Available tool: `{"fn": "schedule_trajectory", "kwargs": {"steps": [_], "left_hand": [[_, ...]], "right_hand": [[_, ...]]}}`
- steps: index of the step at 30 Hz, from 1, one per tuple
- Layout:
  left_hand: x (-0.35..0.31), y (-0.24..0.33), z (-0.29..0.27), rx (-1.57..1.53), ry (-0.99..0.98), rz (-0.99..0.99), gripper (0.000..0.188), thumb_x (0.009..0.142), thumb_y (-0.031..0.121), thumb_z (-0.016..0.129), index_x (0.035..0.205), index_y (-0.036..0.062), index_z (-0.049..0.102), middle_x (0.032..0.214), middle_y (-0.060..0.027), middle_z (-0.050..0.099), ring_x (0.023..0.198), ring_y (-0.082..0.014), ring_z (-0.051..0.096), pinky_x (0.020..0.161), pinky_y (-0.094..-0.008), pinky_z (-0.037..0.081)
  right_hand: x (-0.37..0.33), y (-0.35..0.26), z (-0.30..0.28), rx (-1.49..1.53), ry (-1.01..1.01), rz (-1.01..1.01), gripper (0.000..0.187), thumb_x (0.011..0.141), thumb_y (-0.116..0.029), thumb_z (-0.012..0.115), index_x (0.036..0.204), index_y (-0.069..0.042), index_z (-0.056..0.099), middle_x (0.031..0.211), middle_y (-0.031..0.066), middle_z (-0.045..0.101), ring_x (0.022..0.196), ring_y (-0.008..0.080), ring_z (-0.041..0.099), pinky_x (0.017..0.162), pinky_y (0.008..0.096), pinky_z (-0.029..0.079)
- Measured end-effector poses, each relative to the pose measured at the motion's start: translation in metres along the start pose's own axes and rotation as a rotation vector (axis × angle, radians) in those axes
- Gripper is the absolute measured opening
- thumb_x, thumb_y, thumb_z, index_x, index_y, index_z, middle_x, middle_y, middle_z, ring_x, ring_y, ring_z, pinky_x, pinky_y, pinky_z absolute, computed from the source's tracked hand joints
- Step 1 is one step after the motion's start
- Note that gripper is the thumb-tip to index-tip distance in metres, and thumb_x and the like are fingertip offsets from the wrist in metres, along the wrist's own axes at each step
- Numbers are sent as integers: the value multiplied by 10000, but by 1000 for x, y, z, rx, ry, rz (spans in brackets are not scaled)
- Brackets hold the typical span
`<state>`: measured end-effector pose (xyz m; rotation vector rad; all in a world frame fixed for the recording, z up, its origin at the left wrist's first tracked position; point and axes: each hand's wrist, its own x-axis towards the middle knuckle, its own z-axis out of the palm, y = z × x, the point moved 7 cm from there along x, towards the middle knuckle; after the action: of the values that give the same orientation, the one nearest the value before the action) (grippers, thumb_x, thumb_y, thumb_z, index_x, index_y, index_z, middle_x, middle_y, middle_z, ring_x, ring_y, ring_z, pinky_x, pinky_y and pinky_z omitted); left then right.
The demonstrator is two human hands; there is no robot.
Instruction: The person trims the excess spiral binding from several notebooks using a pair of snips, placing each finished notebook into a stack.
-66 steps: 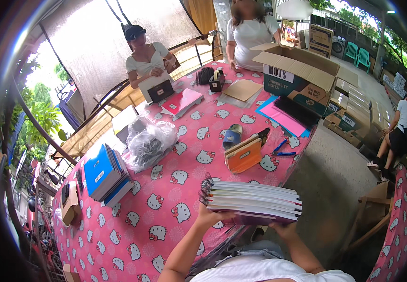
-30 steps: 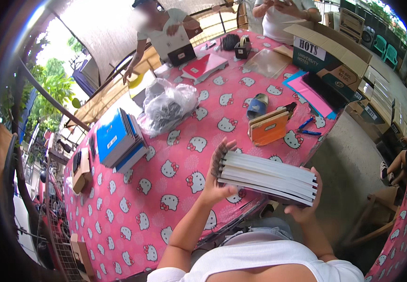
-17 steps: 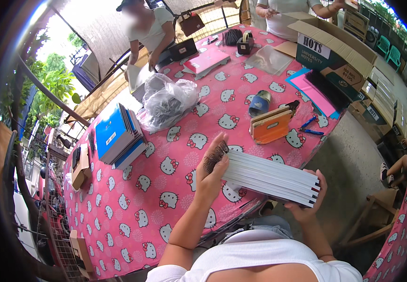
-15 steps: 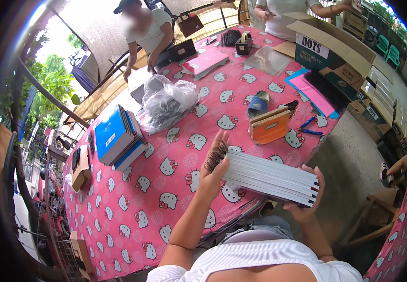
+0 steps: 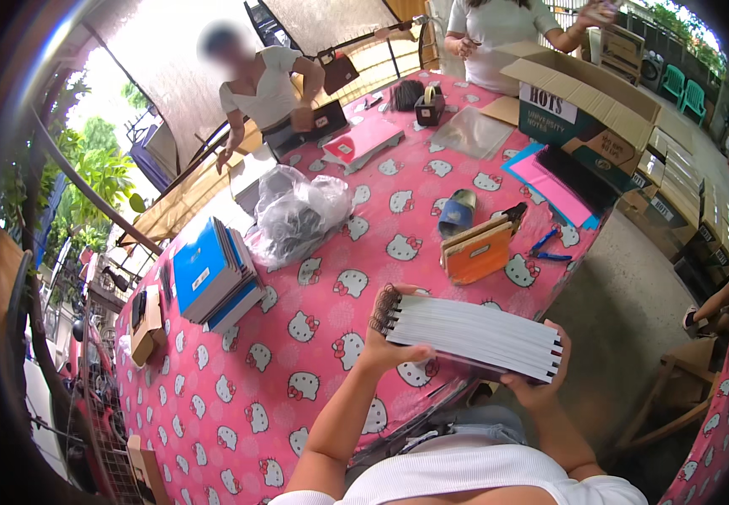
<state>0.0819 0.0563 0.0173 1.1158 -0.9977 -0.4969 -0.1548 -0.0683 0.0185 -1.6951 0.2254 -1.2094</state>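
A stack of several spiral notebooks (image 5: 475, 335) is held up in front of me over the table's near edge, white page edges upward. My left hand (image 5: 384, 347) wraps round the end with the dark wire coils (image 5: 384, 310), its thumb along the near side. At the other end my right hand (image 5: 543, 383) is closed on the stack, thumb on the near side and fingers behind. The stack's underside is hidden. Beyond it stand an orange-fronted wooden block (image 5: 476, 257) and a blue slipper-like thing (image 5: 458, 212).
On the pink patterned table (image 5: 238, 358) are blue notebooks (image 5: 204, 269), a plastic bag (image 5: 297, 215), pink folders (image 5: 364, 141), blue-handled pliers (image 5: 549, 244) and a tape dispenser (image 5: 429, 106). A large carton (image 5: 579, 114) stands at the far right. Two people work across the table.
My left hand has shifted from lying along the coils to gripping round that end, its thumb now lower. The stack has moved slightly left. A person across the table has straightened up.
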Motion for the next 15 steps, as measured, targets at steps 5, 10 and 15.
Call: {"fn": "schedule_trajectory", "kwargs": {"steps": [5,10,15], "left_hand": [[-13,-16,-4,-129,-4,104,1245,412,267,960,1403,1,256,1247,-136,522,1127,-232,523,947,-378,439],[-51,-91,-6,-183,-55,-175,863,445,9,904,1207,-23,500,1046,-63,620,978,-162,577,831,-307,491],[-57,-94,-1,-205,49,-306,445,581,-92,806,983,-16,631,958,-51,655,854,-154,622,749,-308,525]], "right_hand": [[-21,22,1,26,-54,-38,1090,636,-275,885,1409,26,178,1260,179,491,1127,268,544,974,383,434],[-110,155,-2,-10,-326,348,985,616,-282,896,1356,30,325,1223,167,537,1102,249,567,966,379,446],[-99,137,-1,25,-35,345,790,662,-212,866,1270,27,422,1157,148,575,1051,240,584,908,356,471]]}}
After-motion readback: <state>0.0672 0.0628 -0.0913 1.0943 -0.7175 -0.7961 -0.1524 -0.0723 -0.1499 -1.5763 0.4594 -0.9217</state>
